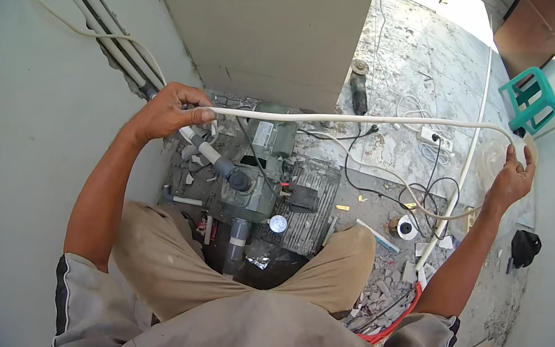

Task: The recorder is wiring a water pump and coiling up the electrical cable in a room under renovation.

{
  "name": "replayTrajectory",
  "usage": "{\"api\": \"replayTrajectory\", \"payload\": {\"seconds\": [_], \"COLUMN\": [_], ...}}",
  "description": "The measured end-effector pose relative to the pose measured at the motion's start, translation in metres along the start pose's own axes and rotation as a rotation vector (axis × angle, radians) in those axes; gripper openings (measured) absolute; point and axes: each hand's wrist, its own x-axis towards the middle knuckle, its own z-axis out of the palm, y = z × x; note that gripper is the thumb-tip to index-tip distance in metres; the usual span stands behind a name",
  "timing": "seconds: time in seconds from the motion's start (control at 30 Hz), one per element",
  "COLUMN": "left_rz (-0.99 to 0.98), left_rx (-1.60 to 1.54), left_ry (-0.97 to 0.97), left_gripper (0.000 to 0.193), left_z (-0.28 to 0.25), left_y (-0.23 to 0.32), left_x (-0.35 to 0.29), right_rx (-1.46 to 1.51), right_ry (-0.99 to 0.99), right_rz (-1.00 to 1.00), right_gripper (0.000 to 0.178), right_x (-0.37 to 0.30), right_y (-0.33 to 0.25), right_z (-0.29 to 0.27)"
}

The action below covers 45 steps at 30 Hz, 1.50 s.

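Note:
A long white cable point(344, 118) is stretched across in front of me at chest height. My left hand point(172, 113) pinches it between thumb and fingers, and my right hand point(513, 178) grips it at the far right. Beyond the right hand the cable bends back and loops down toward the pump. Below the stretch stands a green-grey water pump point(249, 194) between my knees, joined to grey pipes point(238, 236). A round pressure gauge point(277, 224) and a black box point(302, 198) sit beside it.
An angle grinder point(358, 88) lies on the dusty tiles near a white power strip point(435, 138) and tangled black cords. A green stool point(530, 99) stands at the right wall. Also around are a tape roll point(405, 227), a red hose point(401, 317), a black bag point(525, 248) and rubble.

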Motion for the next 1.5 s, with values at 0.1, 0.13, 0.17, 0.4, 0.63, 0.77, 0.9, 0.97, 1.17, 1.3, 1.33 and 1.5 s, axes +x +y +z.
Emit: {"api": "replayTrajectory", "payload": {"seconds": [0.1,0.13,0.17,0.4,0.63,0.77,0.9,0.97,1.17,1.3,1.33,1.5], "left_rz": [-0.06,-0.081,-0.073,0.259,0.41,0.554,0.337,-0.287,-0.766,-0.462,-0.361,-0.355], "left_rx": [-0.143,-0.135,-0.101,0.326,0.366,0.371,0.289,0.085,-0.671,-1.046,-1.09,-1.01], "left_ry": [-0.007,-0.008,0.008,-0.12,-0.034,0.067,0.453,0.221,0.078,0.217,0.184,0.163], "left_gripper": [0.029,0.028,0.028,0.03,0.031,0.029,0.05,0.07,0.088,0.08,0.074,0.073], "left_z": [0.007,0.011,0.01,0.075,0.097,0.095,0.087,0.074,0.094,0.11,0.106,0.096], "left_y": [0.007,0.007,0.003,0.042,0.058,0.07,0.055,0.02,-0.052,-0.08,-0.076,-0.062], "left_x": [-0.005,0.0,0.0,0.023,0.049,0.053,0.039,0.028,0.016,0.038,0.042,0.054], "right_rx": [0.132,0.135,0.028,-0.407,0.642,0.617,0.629,0.718,0.856,0.813,0.807,0.823], "right_ry": [0.143,0.149,0.006,-1.075,-1.383,-1.219,-0.862,-0.815,-0.732,-0.816,-0.848,-0.882], "right_rz": [0.063,0.093,0.089,-0.04,0.205,0.491,0.324,0.253,0.161,0.121,0.125,0.313], "right_gripper": [0.038,0.037,0.039,0.071,0.07,0.039,0.029,0.031,0.041,0.05,0.05,0.05], "right_x": [0.0,-0.003,-0.008,-0.081,-0.23,-0.243,-0.22,-0.204,-0.194,-0.204,-0.207,-0.214], "right_y": [0.016,0.017,0.021,0.005,-0.114,-0.156,-0.161,-0.162,-0.159,-0.137,-0.131,-0.105], "right_z": [0.011,0.01,0.003,0.016,0.08,0.091,0.088,0.076,0.024,-0.024,-0.035,-0.077]}}
